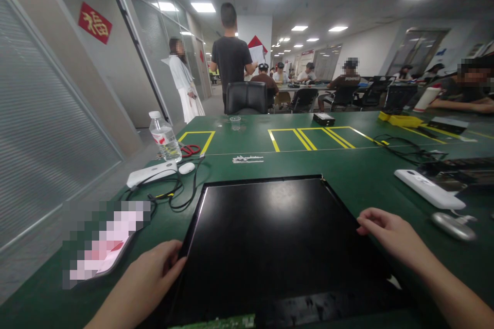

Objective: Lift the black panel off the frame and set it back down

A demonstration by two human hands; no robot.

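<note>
A black flat display panel [270, 236] with a thin raised frame lies before me on the green table. Part of a green circuit board [216, 321] shows at its near edge. My left hand [156, 270] is closed on the panel's left edge, thumb on top and fingers curled at the side. At the right edge, my right hand [388, 231] pinches the frame between thumb and bent fingers. Beyond the panel's far side lie crumpled white strips [247, 159].
On the left are a blurred-out phone-like object [108, 247], black cables [179, 190], a white power bank [152, 174], a water bottle [165, 136] and red scissors [190, 150]. A white device [428, 188] and a silver mouse-shaped object [453, 226] lie right. People stand and sit beyond.
</note>
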